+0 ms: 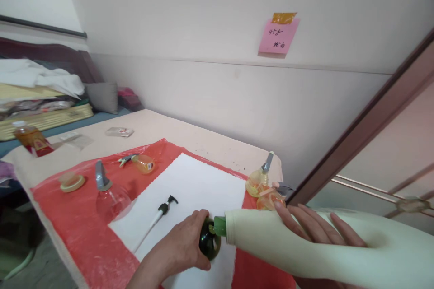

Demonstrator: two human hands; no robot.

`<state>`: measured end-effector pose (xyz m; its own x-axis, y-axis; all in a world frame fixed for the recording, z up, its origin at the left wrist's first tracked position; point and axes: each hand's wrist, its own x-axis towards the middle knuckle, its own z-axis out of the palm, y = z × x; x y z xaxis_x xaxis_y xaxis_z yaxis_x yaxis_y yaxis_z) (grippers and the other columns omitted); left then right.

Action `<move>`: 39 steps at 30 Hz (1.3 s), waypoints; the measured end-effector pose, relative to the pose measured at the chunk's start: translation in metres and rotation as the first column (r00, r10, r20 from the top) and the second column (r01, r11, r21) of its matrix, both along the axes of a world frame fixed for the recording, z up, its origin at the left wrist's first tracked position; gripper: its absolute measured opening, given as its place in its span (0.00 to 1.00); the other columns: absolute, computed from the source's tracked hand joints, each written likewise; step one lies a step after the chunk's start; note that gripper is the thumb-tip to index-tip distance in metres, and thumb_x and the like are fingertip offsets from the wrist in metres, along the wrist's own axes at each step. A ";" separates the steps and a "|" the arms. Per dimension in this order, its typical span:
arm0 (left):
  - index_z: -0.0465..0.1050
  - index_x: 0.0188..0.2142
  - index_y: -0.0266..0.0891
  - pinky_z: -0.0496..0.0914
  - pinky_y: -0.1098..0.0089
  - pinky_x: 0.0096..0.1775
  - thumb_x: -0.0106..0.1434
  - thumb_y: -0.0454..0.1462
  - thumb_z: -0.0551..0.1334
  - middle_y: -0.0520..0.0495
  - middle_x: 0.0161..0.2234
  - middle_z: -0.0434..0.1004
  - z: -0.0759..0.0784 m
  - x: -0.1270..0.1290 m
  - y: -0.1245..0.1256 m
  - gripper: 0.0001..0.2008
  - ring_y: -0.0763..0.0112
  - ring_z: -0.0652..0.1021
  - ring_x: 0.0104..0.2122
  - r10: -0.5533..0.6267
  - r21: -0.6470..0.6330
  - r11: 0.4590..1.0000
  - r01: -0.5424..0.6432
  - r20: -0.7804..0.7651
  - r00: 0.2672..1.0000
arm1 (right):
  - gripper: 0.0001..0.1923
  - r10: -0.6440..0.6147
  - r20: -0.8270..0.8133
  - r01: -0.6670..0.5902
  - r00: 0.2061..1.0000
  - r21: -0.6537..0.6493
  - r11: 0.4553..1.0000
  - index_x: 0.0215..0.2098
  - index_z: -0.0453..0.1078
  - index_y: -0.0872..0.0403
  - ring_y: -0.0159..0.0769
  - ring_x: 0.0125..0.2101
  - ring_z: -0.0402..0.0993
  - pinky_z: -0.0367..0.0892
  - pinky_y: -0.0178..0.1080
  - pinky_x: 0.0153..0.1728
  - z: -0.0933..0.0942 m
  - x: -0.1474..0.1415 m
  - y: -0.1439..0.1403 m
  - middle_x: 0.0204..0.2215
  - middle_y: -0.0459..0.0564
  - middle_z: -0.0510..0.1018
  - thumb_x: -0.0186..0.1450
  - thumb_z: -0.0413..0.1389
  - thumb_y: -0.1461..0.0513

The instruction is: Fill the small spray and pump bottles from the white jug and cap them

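Note:
My left hand [190, 243] is closed around a small dark green bottle [210, 240]. Tipped onto its side, a large pale green refill bottle [267, 230] lies in the grip of my right hand [317, 226], whose fingers wrap over its handle. The green spout [220, 226] of the large bottle meets the mouth of the dark bottle. Whether liquid is flowing cannot be seen. Left of my left hand, a black pump head [166, 205] with a long pale tube rests on a white sheet [190, 185].
A red plastic sheet [68, 230] covers much of the table. On it are a clear spray bottle [111, 198], an orange spray bottle [144, 164], a tape roll [72, 183] and a yellow spray bottle [257, 183]. Farther left stands a drink bottle [32, 139]. A partition frame [359, 122] rises at right.

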<state>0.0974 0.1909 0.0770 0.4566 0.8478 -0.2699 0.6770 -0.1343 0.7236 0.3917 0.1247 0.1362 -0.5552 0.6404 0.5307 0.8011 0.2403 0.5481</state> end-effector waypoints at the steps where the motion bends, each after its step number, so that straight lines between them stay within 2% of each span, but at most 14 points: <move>1: 0.64 0.46 0.45 0.65 0.63 0.41 0.38 0.38 0.74 0.49 0.44 0.71 0.001 0.000 0.000 0.35 0.59 0.73 0.41 -0.001 -0.003 1.000 0.001 -0.002 1.000 | 0.27 0.003 0.000 -0.003 1.000 -0.001 1.000 0.64 0.62 0.55 0.52 0.53 0.71 0.59 0.63 0.57 0.000 0.000 0.000 0.53 0.58 0.76 0.66 0.46 0.68; 13: 0.63 0.48 0.46 0.66 0.65 0.41 0.39 0.40 0.73 0.49 0.45 0.71 0.005 0.001 -0.001 0.35 0.60 0.73 0.42 -0.005 -0.016 1.000 0.004 -0.041 0.999 | 0.27 0.014 0.004 -0.014 1.000 0.005 1.000 0.64 0.62 0.56 0.52 0.54 0.71 0.59 0.63 0.57 0.002 -0.001 0.000 0.53 0.59 0.76 0.66 0.46 0.68; 23: 0.64 0.47 0.46 0.65 0.64 0.40 0.38 0.39 0.74 0.51 0.44 0.71 0.002 0.000 0.001 0.35 0.60 0.73 0.42 -0.001 -0.016 1.000 0.001 -0.015 1.000 | 0.27 0.012 0.010 -0.012 1.000 0.015 1.000 0.64 0.61 0.56 0.52 0.53 0.71 0.60 0.62 0.56 0.001 -0.001 -0.001 0.53 0.59 0.76 0.67 0.46 0.67; 28: 0.64 0.47 0.46 0.65 0.63 0.41 0.38 0.39 0.74 0.50 0.45 0.71 0.004 0.000 0.001 0.36 0.59 0.73 0.42 0.004 -0.023 1.000 -0.004 -0.013 1.000 | 0.27 0.002 0.014 -0.002 1.000 0.003 1.000 0.64 0.62 0.53 0.50 0.54 0.71 0.58 0.61 0.58 -0.001 0.001 -0.001 0.55 0.57 0.75 0.67 0.46 0.68; 39: 0.63 0.47 0.45 0.65 0.63 0.40 0.39 0.38 0.73 0.49 0.44 0.71 0.005 0.001 -0.001 0.35 0.59 0.73 0.41 0.003 -0.020 1.000 -0.003 -0.019 1.000 | 0.28 0.007 0.021 -0.007 1.000 0.012 1.000 0.65 0.60 0.55 0.52 0.54 0.71 0.59 0.62 0.58 -0.002 0.002 0.000 0.56 0.59 0.74 0.67 0.46 0.67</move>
